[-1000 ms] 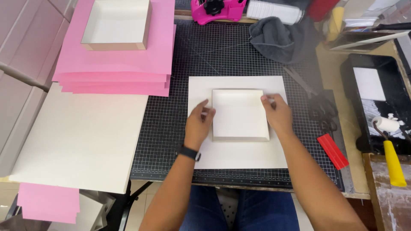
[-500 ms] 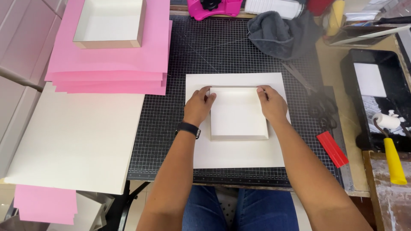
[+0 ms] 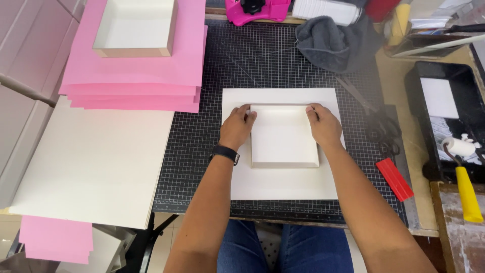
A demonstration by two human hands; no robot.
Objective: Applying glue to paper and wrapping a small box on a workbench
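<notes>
A person seated at a worktable presses both hands on a shallow white cardboard box tray (image 3: 284,135), which sits roughly centred on a larger square sheet of white paper (image 3: 280,182). The sheet lies flat on a black gridded cutting mat (image 3: 202,131).

The left hand (image 3: 237,127), with a dark watch at the wrist, rests at the tray's far left corner, fingers curled over the edge. The right hand (image 3: 323,126) mirrors it at the far right corner, fingers bent against the rim. Neither hand lifts anything; both press and steady.

The tray looks light and fairly stiff, with thin walls that would likely dent if squeezed; holding it at the corners or along the rims seems safest. The paper beneath looks thin and could slide or crease.

To the left lies a stack of pink paper sheets (image 3: 136,76) carrying a second open tray (image 3: 135,28), and nearer, a large white board (image 3: 96,167). To the right lie scissors (image 3: 381,131), a red scraper (image 3: 395,179), a grey cloth (image 3: 331,43), and a black tray (image 3: 444,121) holding a yellow-handled roller (image 3: 462,172). Nothing blocks the hands.
</notes>
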